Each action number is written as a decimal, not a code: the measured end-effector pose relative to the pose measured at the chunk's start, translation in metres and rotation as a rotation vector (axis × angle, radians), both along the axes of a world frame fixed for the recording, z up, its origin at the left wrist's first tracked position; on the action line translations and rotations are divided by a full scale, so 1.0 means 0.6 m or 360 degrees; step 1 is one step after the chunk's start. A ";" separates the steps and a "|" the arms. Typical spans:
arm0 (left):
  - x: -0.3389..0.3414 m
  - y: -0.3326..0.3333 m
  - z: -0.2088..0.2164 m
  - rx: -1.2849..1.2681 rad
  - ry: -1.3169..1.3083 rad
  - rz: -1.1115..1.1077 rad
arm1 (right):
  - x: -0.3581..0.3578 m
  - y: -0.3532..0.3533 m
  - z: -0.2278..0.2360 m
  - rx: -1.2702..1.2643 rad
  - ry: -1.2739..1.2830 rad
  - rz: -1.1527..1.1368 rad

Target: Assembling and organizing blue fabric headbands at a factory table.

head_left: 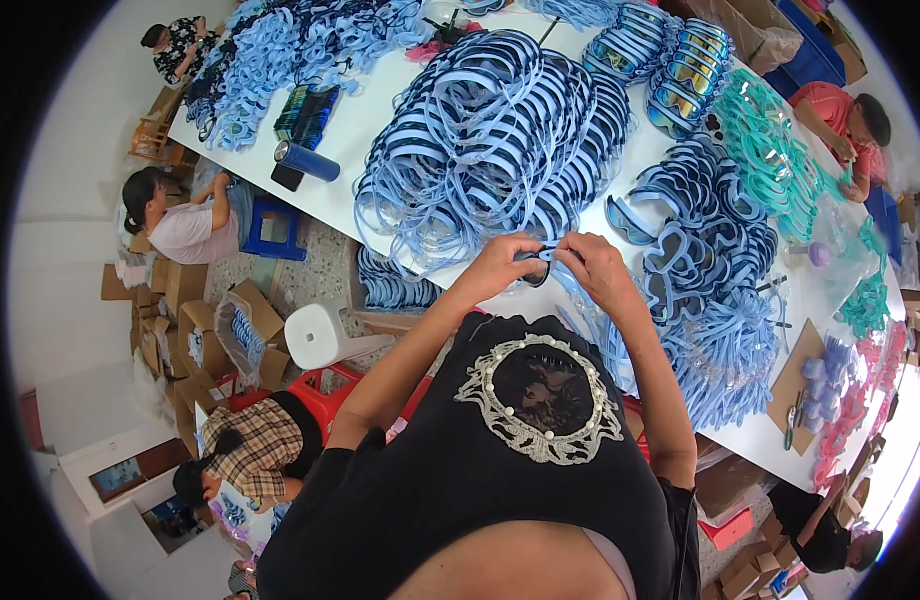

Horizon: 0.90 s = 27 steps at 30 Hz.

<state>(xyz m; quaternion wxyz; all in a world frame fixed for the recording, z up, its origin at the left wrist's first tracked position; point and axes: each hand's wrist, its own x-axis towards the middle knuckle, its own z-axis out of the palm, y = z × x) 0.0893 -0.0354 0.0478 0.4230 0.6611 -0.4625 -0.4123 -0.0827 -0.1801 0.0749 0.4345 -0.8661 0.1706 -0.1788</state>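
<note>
My left hand and my right hand meet at the near edge of the white table. Between them they pinch a pair of swim goggles, its frame light blue with a dark part showing below; my fingers cover most of it. Just beyond my hands rises a large stacked pile of blue goggles with clear and light-blue straps hanging over. To the right of my right hand lie more blue goggle frames, and nearer me a heap of loose light-blue straps.
Mirrored-lens goggles and green goggles fill the far right. A dark blue bottle lies at the left edge. A box of goggles is below the table, near a white stool. Several other people work around.
</note>
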 end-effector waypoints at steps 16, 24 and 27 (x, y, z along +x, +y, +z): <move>-0.062 0.047 -0.042 -0.0235 -0.0117 -0.0069 | 0.007 0.077 -0.043 -0.0352 0.0011 -0.0364; -0.050 0.050 -0.044 0.0013 0.0585 0.0087 | 0.033 0.061 -0.170 0.1015 -0.0031 -0.0318; -0.017 0.056 -0.013 0.0346 0.0876 0.0125 | 0.027 0.040 -0.108 0.1870 0.0296 -0.0155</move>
